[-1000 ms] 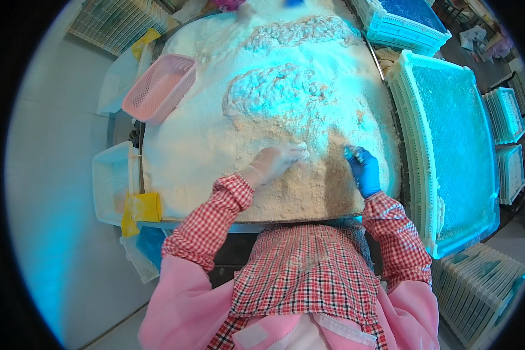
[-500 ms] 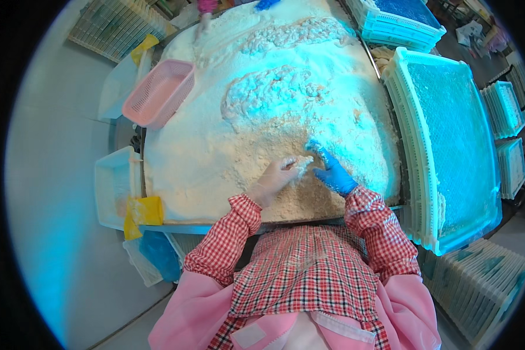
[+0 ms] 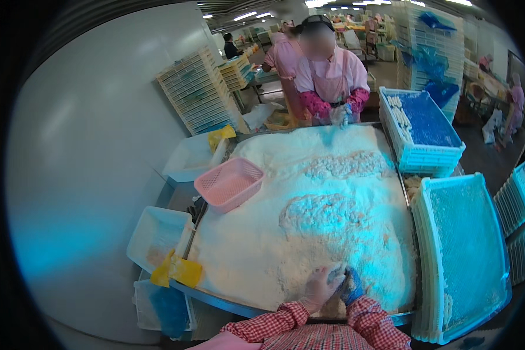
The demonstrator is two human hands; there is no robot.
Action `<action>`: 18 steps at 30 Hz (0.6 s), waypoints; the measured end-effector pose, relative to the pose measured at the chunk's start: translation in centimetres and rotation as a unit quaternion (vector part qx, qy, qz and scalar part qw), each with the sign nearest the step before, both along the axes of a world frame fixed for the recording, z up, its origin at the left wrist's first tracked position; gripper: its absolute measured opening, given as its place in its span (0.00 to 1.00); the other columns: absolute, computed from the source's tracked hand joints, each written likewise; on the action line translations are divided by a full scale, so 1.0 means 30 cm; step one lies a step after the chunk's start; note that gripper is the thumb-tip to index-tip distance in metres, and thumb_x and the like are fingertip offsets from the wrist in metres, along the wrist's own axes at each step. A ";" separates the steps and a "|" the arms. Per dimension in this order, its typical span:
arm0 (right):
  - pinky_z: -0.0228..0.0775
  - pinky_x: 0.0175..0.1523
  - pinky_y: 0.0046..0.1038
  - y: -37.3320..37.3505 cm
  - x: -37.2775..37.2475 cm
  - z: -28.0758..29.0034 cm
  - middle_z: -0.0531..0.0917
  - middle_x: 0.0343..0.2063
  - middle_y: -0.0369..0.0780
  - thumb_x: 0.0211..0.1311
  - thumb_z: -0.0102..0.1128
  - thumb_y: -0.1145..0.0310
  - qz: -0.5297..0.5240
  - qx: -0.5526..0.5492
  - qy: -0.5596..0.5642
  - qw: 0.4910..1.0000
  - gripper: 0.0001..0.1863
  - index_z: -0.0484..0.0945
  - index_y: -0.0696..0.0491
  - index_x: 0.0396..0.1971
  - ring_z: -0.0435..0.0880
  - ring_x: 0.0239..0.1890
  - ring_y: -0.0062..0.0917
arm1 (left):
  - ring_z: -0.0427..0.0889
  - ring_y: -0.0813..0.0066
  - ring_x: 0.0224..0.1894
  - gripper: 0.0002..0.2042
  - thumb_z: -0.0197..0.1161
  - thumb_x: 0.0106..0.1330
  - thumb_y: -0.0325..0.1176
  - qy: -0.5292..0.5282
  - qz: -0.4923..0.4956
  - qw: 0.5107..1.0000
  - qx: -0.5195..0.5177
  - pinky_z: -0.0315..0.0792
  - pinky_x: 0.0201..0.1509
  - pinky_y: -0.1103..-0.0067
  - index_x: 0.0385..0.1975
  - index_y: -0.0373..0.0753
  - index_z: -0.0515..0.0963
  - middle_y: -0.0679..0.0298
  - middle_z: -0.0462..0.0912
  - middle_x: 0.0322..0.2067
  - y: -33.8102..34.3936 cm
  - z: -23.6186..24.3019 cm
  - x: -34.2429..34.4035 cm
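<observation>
Translucent-gloved left hand (image 3: 321,287), blue-gloved right hand (image 3: 352,288) together, lower centre; fingers curled, contents undeterminable. Lumpy white powder-coated heap (image 3: 316,213) left loose, mid-frame; slim white pieces (image 3: 400,119) already rowed, upper right.

Our left hand (image 3: 319,287) and right hand (image 3: 352,286), well apart a second ago and only nearing each other half a second ago, now meet over the powder (image 3: 239,256). Our view tips up, so our checked apron (image 3: 315,339) shrinks to a strip at the lower edge. The co-worker (image 3: 331,73) across the bench (image 3: 227,301), just hands and a sleeve before, now shows head and torso, with the co-worker's hands (image 3: 340,114) brought together. Ceiling lights (image 3: 245,16) and white strips (image 3: 401,121) in the blue-lined tray (image 3: 429,119) come into sight.
</observation>
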State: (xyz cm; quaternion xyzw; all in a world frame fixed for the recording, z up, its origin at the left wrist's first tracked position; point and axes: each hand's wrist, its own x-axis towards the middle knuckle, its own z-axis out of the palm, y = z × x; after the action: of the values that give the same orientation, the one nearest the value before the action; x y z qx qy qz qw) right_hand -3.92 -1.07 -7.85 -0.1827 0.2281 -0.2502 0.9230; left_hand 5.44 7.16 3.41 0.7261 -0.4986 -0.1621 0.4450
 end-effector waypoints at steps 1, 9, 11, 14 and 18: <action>0.71 0.52 0.33 0.004 -0.015 -0.054 0.79 0.43 0.41 0.67 0.47 0.54 0.013 0.005 0.045 0.999 0.22 0.71 0.52 0.54 0.78 0.46 0.31 | 0.74 0.58 0.54 0.21 0.55 0.67 0.38 -0.073 0.017 0.997 -0.017 0.68 0.54 0.69 0.58 0.37 0.68 0.51 0.72 0.55 -0.034 -0.022 0.012; 0.60 0.63 0.31 0.110 0.068 0.128 0.70 0.56 0.43 0.73 0.37 0.55 -0.097 0.115 -0.294 0.944 0.26 0.60 0.52 0.64 0.70 0.56 0.32 | 0.67 0.49 0.60 0.22 0.52 0.67 0.34 0.002 0.012 0.993 -0.116 0.57 0.65 0.65 0.61 0.35 0.66 0.47 0.69 0.59 -0.039 -0.159 -0.090; 0.59 0.63 0.31 0.102 0.027 0.197 0.68 0.58 0.43 0.73 0.36 0.55 -0.007 0.068 -0.065 0.996 0.27 0.55 0.53 0.67 0.70 0.56 0.31 | 0.68 0.49 0.59 0.23 0.54 0.65 0.35 -0.072 0.067 0.995 -0.021 0.58 0.64 0.65 0.59 0.34 0.67 0.44 0.74 0.53 -0.044 -0.203 -0.003; 0.67 0.57 0.30 0.086 0.051 0.041 0.71 0.53 0.41 0.74 0.34 0.56 -0.155 0.133 -0.283 0.937 0.28 0.54 0.53 0.68 0.73 0.49 0.28 | 0.69 0.49 0.58 0.23 0.54 0.65 0.36 -0.070 0.045 0.997 0.001 0.60 0.63 0.65 0.58 0.33 0.67 0.44 0.75 0.51 -0.072 -0.218 -0.077; 0.71 0.46 0.30 0.065 -0.021 -0.056 0.75 0.39 0.38 0.71 0.39 0.52 -0.041 0.209 -0.400 0.892 0.22 0.66 0.51 0.54 0.76 0.39 0.26 | 0.70 0.49 0.57 0.23 0.54 0.65 0.37 -0.125 -0.014 0.992 0.025 0.62 0.62 0.65 0.57 0.33 0.68 0.44 0.76 0.49 -0.077 -0.231 -0.015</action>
State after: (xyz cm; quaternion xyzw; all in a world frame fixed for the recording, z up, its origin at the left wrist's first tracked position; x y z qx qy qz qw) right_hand -4.56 0.89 -9.52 0.1391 -0.1056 -0.2864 0.9421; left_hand 4.99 4.86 -3.52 0.7448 -0.5558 -0.0888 0.3585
